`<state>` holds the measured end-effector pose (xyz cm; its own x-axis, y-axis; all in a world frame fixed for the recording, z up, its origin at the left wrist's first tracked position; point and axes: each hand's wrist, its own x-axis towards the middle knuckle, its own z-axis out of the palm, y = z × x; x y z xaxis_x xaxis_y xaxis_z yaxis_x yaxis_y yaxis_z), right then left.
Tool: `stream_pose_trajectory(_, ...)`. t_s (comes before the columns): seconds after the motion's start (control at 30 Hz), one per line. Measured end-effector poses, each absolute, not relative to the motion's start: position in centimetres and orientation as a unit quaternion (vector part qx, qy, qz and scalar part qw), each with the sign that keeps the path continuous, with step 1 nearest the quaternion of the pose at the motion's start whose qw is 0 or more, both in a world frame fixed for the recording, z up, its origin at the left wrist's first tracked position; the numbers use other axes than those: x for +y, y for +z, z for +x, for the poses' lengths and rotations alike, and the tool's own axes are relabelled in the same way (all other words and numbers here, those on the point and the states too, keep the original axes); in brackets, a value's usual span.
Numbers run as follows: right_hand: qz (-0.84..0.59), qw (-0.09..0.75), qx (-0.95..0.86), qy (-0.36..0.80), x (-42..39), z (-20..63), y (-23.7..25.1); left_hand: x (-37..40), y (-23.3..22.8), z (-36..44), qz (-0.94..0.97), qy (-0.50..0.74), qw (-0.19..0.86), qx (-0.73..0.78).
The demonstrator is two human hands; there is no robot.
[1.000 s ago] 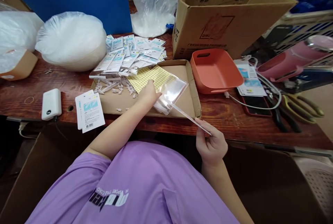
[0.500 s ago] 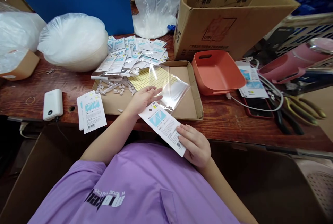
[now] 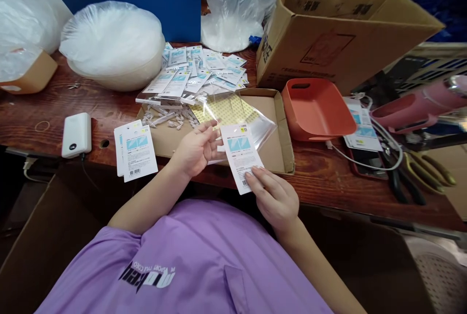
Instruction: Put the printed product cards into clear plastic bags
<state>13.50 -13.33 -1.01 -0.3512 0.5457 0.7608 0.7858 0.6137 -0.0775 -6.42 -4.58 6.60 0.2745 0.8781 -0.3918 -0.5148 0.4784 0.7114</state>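
Observation:
My right hand (image 3: pixel 275 197) pinches the lower end of a white printed card (image 3: pixel 237 151) with blue pictures, held tilted over the table's front edge. My left hand (image 3: pixel 197 151) is palm up at the card's left side, fingers apart and loosely bent. Behind the card a clear plastic bag (image 3: pixel 268 123) lies over a shallow cardboard tray (image 3: pixel 288 151); whether my left fingers touch it is unclear. In the tray are a yellow patterned sheet (image 3: pixel 233 109) and small clear plastic pieces (image 3: pixel 175 118). More white cards (image 3: pixel 140 153) lie to the left.
Packed cards (image 3: pixel 182 78) are heaped behind the tray. A bowl with a white bag (image 3: pixel 113 51) and a power bank (image 3: pixel 76 135) stand left. On the right are an orange bin (image 3: pixel 319 109), a cardboard box (image 3: pixel 328 46), a pink bottle (image 3: pixel 412 102) and pliers (image 3: pixel 425 173).
The card in my right hand has turned more upright. My left hand has turned palm up beside it. The camera view has shifted slightly.

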Motion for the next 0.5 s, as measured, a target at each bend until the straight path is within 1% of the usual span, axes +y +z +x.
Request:
stream_pose_trajectory(0.13,-0.384,0.381,-0.831,-0.125,-12.5,11.4,-0.1,-5.1,6.8,-6.6,0.237,0.459,0.771,0.373)
stream_pose_trajectory(0.3,-0.368,0.363,-0.847,-0.124,-11.9,9.9,0.8,-5.7,6.3,-8.2,0.272,0.464,0.781,0.319)
stream_pose_trajectory(0.43,-0.356,0.366,-0.851,-0.123,-11.4,9.2,1.2,-6.4,6.1,-9.6,0.289,0.429,0.810,0.277)
stream_pose_trajectory(0.5,-0.352,0.371,-0.852,-0.112,-11.1,8.9,1.4,-6.6,6.2,-10.1,0.279,0.432,0.813,0.273)
